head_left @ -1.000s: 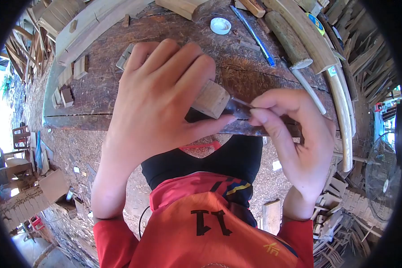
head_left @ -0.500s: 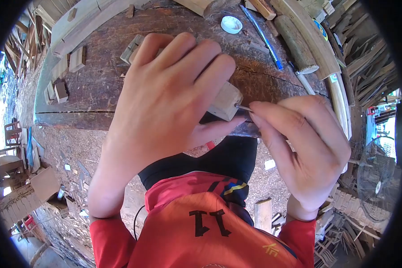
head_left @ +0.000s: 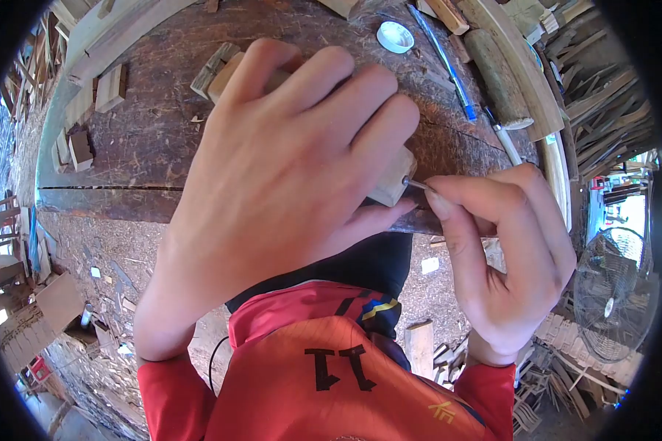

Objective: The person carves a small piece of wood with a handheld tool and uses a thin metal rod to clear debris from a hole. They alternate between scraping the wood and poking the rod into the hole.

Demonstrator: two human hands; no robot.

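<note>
A pale wooden block [head_left: 394, 179] lies under my left hand [head_left: 294, 147], whose fingers wrap over it and hide most of it. The thumb presses along its near side. My right hand [head_left: 504, 235] pinches a thin metal pin [head_left: 418, 184] between thumb and forefinger. The pin's other end meets the block's right end face, by a small dark hole. Beyond my left knuckles, another piece of wood [head_left: 217, 71] shows on the worn brown bench [head_left: 154, 140].
A round white lid [head_left: 395, 37], a blue pen [head_left: 449, 70] and a rounded wooden piece [head_left: 496, 81] lie at the far right. Small wood blocks [head_left: 111, 88] sit at the left. A fan [head_left: 614, 287] stands on the right.
The view has shifted slightly. My left hand and the block appear a little farther right. My right hand still pinches the pin at the block's end, its fingers slightly more bent.
</note>
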